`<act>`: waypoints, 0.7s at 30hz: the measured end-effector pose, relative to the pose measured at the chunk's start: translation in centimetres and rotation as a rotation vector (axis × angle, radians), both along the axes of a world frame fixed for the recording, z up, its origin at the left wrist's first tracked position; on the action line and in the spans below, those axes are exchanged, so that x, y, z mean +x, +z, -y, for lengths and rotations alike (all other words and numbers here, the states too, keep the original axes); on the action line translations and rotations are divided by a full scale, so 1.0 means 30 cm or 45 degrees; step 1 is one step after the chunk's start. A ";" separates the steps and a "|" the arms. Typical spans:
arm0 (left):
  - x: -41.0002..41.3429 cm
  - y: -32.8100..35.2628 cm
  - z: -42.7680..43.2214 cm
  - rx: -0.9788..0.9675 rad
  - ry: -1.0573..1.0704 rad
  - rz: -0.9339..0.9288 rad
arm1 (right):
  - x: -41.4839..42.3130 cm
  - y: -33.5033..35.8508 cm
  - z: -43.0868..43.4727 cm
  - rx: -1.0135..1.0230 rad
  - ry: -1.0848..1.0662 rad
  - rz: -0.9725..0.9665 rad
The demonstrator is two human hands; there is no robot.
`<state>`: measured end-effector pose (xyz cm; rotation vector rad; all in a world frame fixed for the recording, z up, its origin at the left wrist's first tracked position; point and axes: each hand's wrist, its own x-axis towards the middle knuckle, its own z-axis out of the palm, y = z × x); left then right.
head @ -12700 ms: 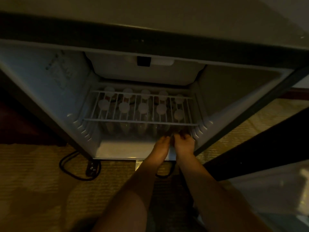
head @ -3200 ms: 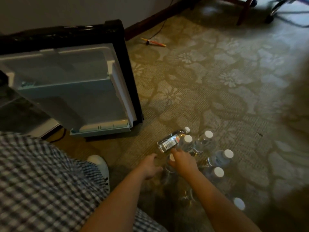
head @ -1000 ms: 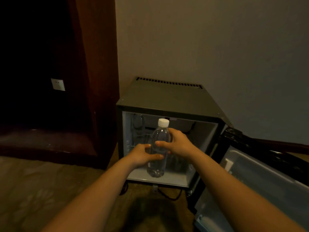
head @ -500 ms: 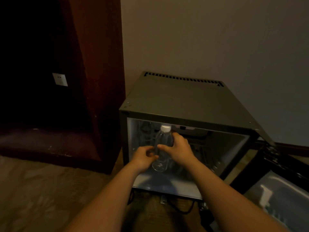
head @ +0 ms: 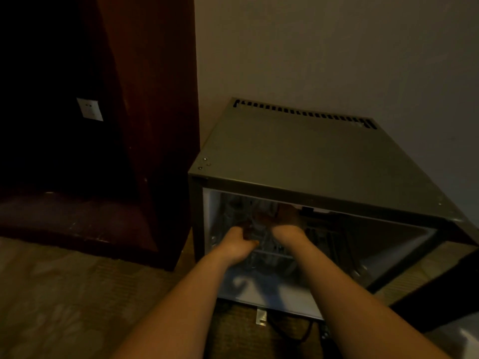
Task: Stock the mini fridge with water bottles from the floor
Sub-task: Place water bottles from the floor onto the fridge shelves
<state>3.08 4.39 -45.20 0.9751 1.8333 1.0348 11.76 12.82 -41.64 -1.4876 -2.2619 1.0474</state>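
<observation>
Two hands in fridge mouth. Right hand (head: 285, 225): fingers curled round one water bottle (head: 263, 240), dim. Left hand (head: 237, 246): curled against bottle's side, grasp unclear. One mini fridge (head: 311, 156), front open, other contents too dark. One cabinet (head: 145, 125) at left.

The fingers of the left hand (head: 237, 245) and the right hand (head: 285, 225) were deep in the shadow inside the mini fridge (head: 298, 156), so their grip could not be told. The water bottle (head: 262, 235) between them was only a blurred glimmer. The door (head: 438, 304) was cut by the right edge, both forearms by the lower edge.
</observation>
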 end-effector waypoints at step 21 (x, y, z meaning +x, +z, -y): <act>0.036 0.090 0.112 -0.163 -0.145 -0.206 | 0.167 0.019 0.079 0.086 -0.033 -0.011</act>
